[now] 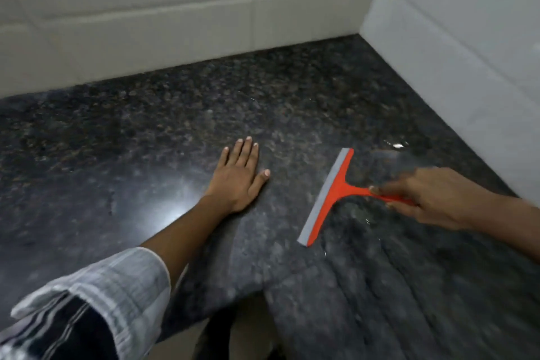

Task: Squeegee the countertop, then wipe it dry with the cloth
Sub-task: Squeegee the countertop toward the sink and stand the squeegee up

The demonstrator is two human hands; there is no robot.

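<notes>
The dark speckled granite countertop (pixel 146 131) fills the view. An orange squeegee (pixel 336 190) with a grey rubber blade rests its blade on the counter, right of centre. My right hand (pixel 423 199) grips its orange handle from the right. My left hand (pixel 239 175) lies flat on the counter, palm down and fingers spread, to the left of the blade. Wet streaks and small water drops (pixel 396 145) show on the stone behind and under the squeegee. No cloth is in view.
White tiled walls (pixel 175 17) close the counter at the back and on the right (pixel 467 52), meeting in a corner. The counter's front edge (pixel 222 295) runs near the bottom, with the floor below. A striped sleeve (pixel 96 301) covers my left forearm.
</notes>
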